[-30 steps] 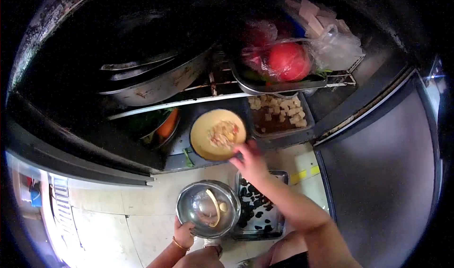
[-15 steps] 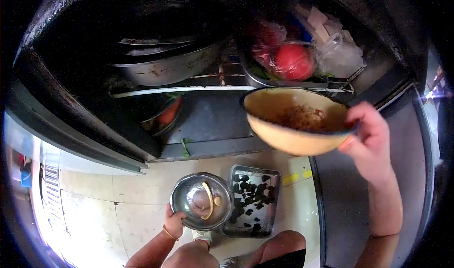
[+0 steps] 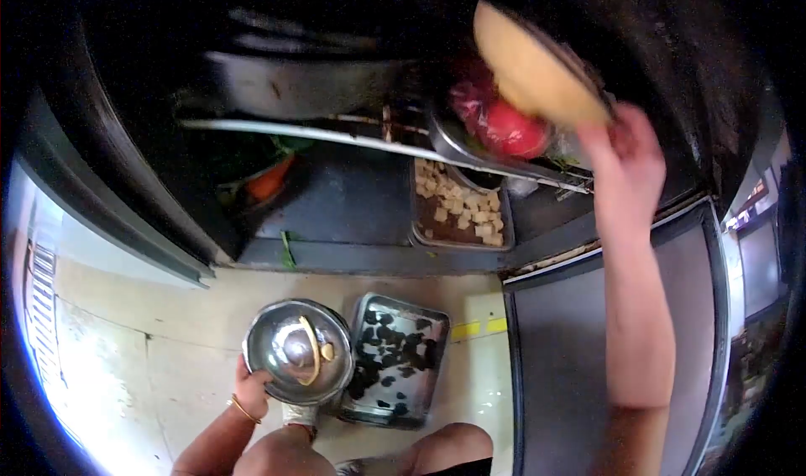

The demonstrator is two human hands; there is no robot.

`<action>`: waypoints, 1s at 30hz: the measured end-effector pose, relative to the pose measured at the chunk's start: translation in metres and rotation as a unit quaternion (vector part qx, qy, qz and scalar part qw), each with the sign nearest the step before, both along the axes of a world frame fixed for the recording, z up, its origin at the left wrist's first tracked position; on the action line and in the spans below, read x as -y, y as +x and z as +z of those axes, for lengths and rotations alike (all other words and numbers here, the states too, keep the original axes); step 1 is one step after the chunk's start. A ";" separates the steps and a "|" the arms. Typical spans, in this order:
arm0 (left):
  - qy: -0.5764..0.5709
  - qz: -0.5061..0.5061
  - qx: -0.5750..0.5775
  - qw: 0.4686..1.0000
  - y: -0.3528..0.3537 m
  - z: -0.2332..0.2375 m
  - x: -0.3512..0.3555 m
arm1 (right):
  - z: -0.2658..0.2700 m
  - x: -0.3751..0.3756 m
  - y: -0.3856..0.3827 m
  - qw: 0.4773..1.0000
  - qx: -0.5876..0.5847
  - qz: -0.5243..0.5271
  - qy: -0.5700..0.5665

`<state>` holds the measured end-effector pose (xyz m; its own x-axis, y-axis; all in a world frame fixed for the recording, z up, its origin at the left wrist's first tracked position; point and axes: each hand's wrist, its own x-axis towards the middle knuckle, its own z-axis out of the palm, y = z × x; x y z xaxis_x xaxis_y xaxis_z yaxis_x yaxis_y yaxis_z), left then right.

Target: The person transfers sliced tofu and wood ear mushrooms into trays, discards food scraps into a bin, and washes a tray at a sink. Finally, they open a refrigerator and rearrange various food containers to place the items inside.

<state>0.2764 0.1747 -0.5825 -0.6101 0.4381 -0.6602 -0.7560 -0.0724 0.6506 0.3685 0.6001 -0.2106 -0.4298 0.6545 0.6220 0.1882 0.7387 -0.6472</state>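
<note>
My right hand [image 3: 625,144] grips the rim of a yellow enamel bowl [image 3: 537,65], which is tilted and blurred above the upper shelf. Just below the bowl, a red bagged item [image 3: 514,130] lies in a dark container on that shelf. Down at the left, my left hand [image 3: 252,388] holds a metal bowl [image 3: 277,321] by its edge, with a curved pale strip [image 3: 313,350] and a small round piece inside. Beside this bowl, a metal tray [image 3: 431,384] with several dark pieces rests on the floor.
A large metal pan [image 3: 285,86] sits on the white-edged wire shelf [image 3: 311,132]. Below it are a tray of pale cubes [image 3: 462,211], an orange-red bowl [image 3: 269,180] and a green scrap [image 3: 288,249]. An open door [image 3: 562,350] stands at the right.
My right hand has raised the yellow bowl up over the shelf and tilted it. The view has shifted, and the tray of pale cubes now shows below the shelf.
</note>
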 end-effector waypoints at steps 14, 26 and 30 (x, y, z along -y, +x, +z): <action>0.139 -0.064 -0.009 0.988 -0.036 0.036 -0.050 | -0.118 0.084 0.031 0.913 0.127 0.077 0.380; 0.133 -0.062 -0.065 0.987 -0.109 0.039 -0.210 | -0.300 -0.184 -0.064 0.885 0.372 -0.194 0.203; 0.127 -0.045 -0.080 0.988 -0.104 0.038 -0.203 | -0.295 -0.156 -0.067 0.890 0.433 -0.112 0.087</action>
<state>0.1726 0.3773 -0.5448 -0.6491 0.6340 -0.4203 -0.6558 -0.1865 0.7315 0.3012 0.7560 -0.5055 -0.6679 0.7105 0.2215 0.7163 0.6945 -0.0677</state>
